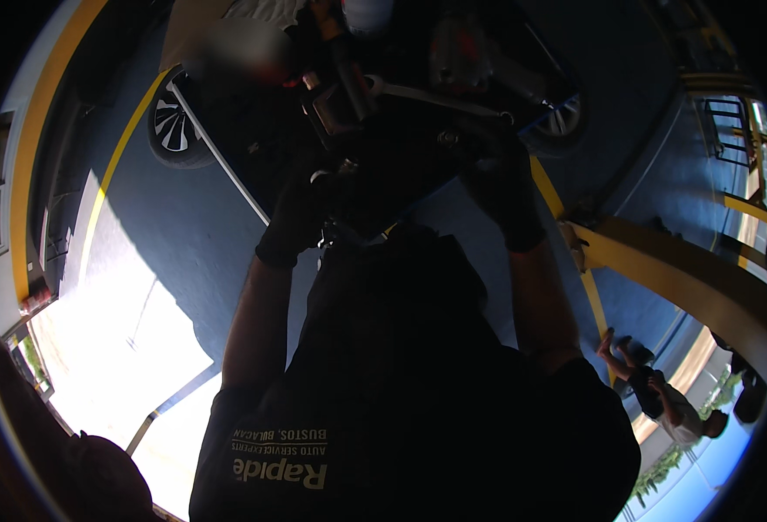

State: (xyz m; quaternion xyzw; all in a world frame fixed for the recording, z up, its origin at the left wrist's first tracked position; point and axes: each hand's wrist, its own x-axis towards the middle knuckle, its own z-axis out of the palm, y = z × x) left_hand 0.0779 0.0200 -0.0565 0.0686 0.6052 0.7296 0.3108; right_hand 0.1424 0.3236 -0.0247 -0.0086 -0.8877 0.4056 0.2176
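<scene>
Both my hands wear dark gloves and reach over a dark tray or cart top [383, 187] crowded with tools. My left hand [294, 209] is at its near left edge, beside a small shiny metal piece [320, 176]. At the right side is my right hand [503, 187], close to a small round metal part [447, 137]. Deep shadow hides the fingers of both hands, so I cannot make out any grip. Beyond them lies a long combination wrench [435, 94]. A red and grey power tool [457, 56] rests farther back, near an orange-handled tool [327, 22].
Car wheels show at the far left [173, 126] and far right [564, 117]. A yellow lift arm [670, 278] extends on the right over the blue floor [157, 209]. Another person [666, 400] is at the lower right. A white container [368, 13] stands at the back.
</scene>
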